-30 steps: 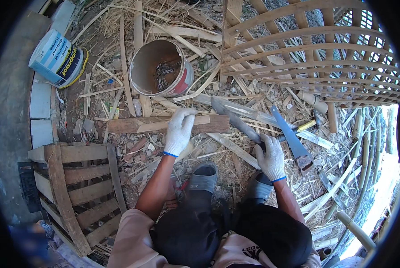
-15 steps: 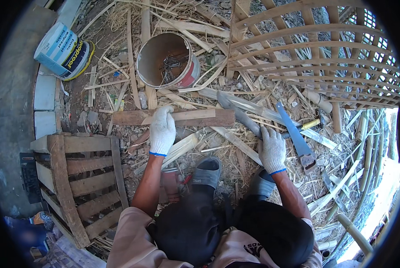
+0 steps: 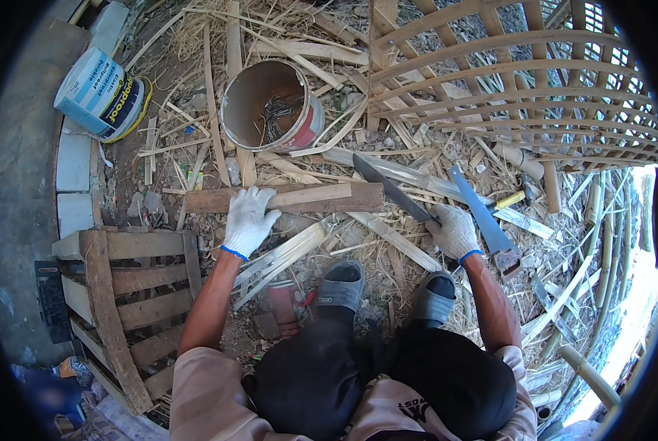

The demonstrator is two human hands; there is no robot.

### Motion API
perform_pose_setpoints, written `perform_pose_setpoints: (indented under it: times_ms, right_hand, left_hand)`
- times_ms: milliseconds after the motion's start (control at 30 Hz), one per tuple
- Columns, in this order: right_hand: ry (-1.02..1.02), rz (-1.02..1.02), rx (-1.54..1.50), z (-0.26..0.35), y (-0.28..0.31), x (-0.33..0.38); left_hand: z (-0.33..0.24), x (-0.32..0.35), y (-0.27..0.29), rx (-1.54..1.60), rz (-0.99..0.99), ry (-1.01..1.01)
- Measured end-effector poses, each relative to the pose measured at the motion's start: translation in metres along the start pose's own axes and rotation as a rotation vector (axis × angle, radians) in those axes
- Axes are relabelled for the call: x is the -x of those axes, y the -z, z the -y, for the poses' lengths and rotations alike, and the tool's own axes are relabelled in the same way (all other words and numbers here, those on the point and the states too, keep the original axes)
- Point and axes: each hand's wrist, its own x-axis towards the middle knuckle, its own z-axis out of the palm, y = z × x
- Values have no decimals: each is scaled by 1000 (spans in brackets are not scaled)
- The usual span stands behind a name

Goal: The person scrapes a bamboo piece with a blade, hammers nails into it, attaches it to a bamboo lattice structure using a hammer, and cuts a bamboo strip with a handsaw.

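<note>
My left hand (image 3: 249, 220), in a white knit glove with a blue cuff, is at the left end of a thin wooden strip (image 3: 310, 195). Its fingers bend over that end and cover it, while the thumb sticks out to the side. The strip lies lengthwise on a thick brown plank (image 3: 366, 197) on the ground. My right hand (image 3: 454, 232), gloved the same way, is closed round the handle of a machete (image 3: 391, 186). The dark blade slants up and left, its tip just beyond the plank's right end; the handle is mostly hidden in the glove.
A bucket (image 3: 233, 114) with metal pieces inside stands beyond the plank. A handsaw (image 3: 480, 213) and a yellow-handled hammer (image 3: 511, 200) lie to the right. Slatted wooden crate (image 3: 101, 294) at left, woven lattice (image 3: 491, 66) at far right, labelled pail (image 3: 86, 95) at far left. Wood scraps litter the ground.
My left hand has shifted left along the strip, and its thumb has spread away from the fingers. My right hand has turned the machete, so the flat of the blade shows more.
</note>
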Motion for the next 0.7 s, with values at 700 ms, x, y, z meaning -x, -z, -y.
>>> perform_pose_setpoints:
  times_ms: [700]
  right_hand:
    - [184,-276,-353,68,53,46]
  left_hand:
    - [-121,77,31,2792,895,848]
